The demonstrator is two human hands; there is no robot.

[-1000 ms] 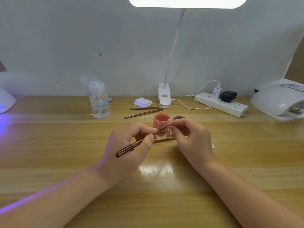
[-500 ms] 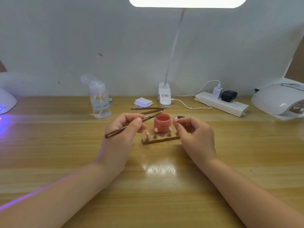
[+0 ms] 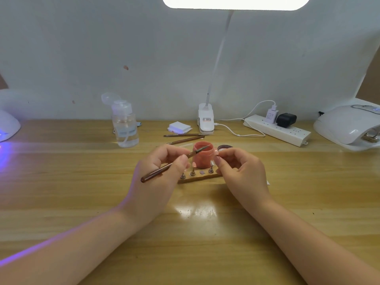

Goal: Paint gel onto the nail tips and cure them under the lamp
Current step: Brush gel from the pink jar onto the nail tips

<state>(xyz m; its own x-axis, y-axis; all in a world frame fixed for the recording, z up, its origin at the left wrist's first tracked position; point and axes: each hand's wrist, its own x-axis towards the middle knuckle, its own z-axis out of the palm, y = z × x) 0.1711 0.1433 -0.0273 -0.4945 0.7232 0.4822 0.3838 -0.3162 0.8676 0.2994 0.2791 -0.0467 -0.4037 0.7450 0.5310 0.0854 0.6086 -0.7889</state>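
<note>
Pink gel jar (image 3: 203, 156): left hand (image 3: 158, 173) holds brush (image 3: 174, 163) over it.

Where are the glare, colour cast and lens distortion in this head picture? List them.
Head view: the white desk lamp panel is blown out at the top edge; its glare shows as a bright patch on the wooden table between the forearms. Violet light from the white curing lamp at far left tints the tabletop and the left forearm. Wide-angle bending curves the table's rear edge.
</note>
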